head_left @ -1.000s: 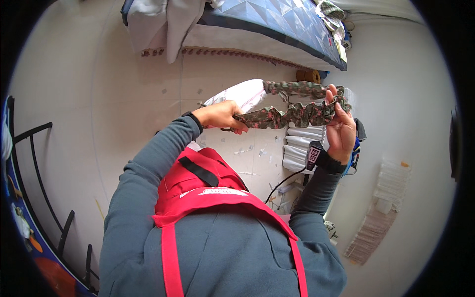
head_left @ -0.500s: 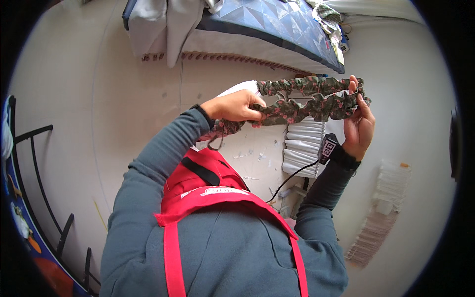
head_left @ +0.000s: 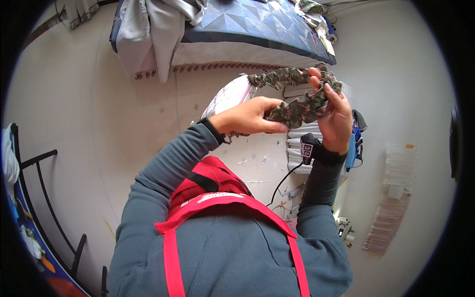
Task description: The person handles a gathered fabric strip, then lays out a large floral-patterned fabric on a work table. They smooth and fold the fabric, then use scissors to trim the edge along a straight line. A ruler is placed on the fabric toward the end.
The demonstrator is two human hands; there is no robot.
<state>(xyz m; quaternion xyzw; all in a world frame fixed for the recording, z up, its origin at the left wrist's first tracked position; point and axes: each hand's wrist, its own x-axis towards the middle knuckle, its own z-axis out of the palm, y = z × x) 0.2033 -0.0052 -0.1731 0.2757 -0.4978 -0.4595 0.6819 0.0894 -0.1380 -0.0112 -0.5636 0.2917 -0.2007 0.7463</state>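
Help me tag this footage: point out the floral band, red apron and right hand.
Floral band [head_left: 297, 113], head view: gathered near stretch.
Red apron [head_left: 230, 187], head view: front panel.
Right hand [head_left: 336, 122], head view: its middle.

Home bedroom, by look: blue-patterned bed [head_left: 247, 24], pale tasselled skirt [head_left: 222, 52], draped grey cloth [head_left: 159, 32].

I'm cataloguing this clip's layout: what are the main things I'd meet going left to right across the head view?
Black metal bars → left hand → near stretch of the ruffled floral fabric → right hand → pale ribbed strip.
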